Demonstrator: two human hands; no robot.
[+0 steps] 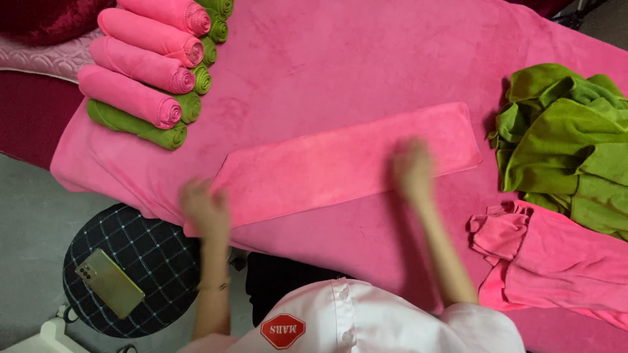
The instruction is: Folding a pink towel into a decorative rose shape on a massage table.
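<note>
Looking down from the head camera, a long surface draped in a bright pink cover [314, 59] fills most of the picture; it reads as a padded bed more than a worktop. Across its middle lies a folded pink towel [347, 163], a long flat strip running slantwise from the near left edge up toward the right.

The left hand [204, 208] rests on the strip's lower left end, right at the edge of the bed. It is blurred, so I cannot tell whether the fingers pinch the cloth or only press on it. The right hand [412, 168] lies on the towel further along, toward its right end, fingers seemingly flat and together, though blur hides the detail.

At the far left corner stands a neat stack of rolled towels: pink rolls [140, 65] on top and green rolls [196, 82] tucked under and behind them. On the right side a loose heap of green towels [562, 137] sits crumpled, and just below it a heap of unfolded pink towels [556, 261] spills toward the near edge.

Beside the bed, at lower left, a round dark stool with a grid pattern [150, 261] stands on a grey floor [33, 222], and a greenish phone [109, 282] lies on its seat. A dark red cushion [46, 19] shows at the top left corner. The person's pale shirt [366, 320] fills the bottom edge.
</note>
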